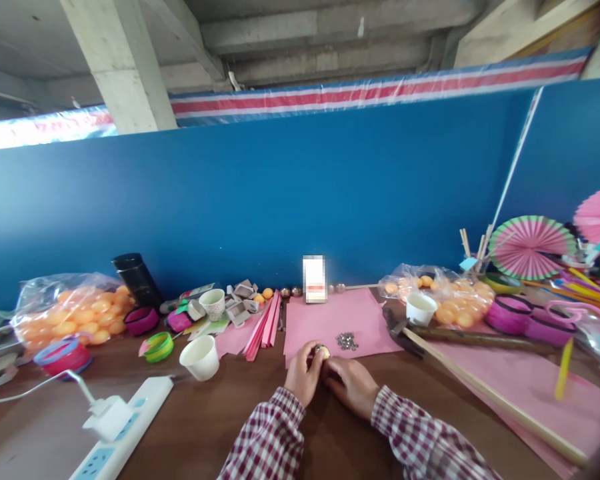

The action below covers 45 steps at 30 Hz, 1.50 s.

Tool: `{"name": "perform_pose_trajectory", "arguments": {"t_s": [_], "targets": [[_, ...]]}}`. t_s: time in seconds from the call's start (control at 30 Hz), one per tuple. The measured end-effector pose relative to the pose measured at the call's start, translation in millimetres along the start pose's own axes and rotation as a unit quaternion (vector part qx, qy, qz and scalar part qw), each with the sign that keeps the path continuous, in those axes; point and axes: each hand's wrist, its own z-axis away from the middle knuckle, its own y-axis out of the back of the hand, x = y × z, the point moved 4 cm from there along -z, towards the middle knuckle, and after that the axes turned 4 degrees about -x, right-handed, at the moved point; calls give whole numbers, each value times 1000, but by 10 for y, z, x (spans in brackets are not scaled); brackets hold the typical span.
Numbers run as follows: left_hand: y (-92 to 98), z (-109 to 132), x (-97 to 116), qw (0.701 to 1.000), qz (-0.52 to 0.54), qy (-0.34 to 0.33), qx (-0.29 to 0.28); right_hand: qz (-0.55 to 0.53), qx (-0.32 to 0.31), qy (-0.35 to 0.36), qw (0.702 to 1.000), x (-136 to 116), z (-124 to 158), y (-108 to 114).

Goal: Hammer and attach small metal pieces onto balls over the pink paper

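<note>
At near edge of pink paper (325, 317), left hand (304, 371) is pinching yellow-and-silver piece (325, 351) between thumb and fingertip, seemingly steadying it; right hand (351, 383) is curling alongside, cannot tell whether gripping. Small metal pieces (347, 341) are lying within easy reach.

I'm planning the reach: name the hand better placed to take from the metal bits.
Probably the right hand: it lies nearer the metal bits, while the left hand pinches a small thing.
</note>
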Motion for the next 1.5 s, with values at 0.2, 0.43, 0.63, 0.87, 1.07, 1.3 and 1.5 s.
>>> {"name": "perform_pose_trajectory", "arguments": {"t_s": [0.2,0.43,0.63,0.87,1.07,1.3,1.5], "targets": [[14,13,2,999,30,10,39,-5,-8,-1,1000,0,-5,5],[21,-7,-52,986,148,40,67,-5,-11,-10,1000,-3,-1,1],[42,-23,-127,912,379,110,109,23,-8,-37,999,8,-2,9],[63,-27,-131,845,504,136,112,19,-14,-34,999,-10,-14,13],[52,-10,-55,842,515,128,92,16,-17,-40,999,-10,-9,19],[37,-7,-32,814,559,132,83,12,-16,-34,999,-3,-7,14],[25,-4,-23,830,537,136,67,11,-15,-33,999,-8,-1,12]]}}
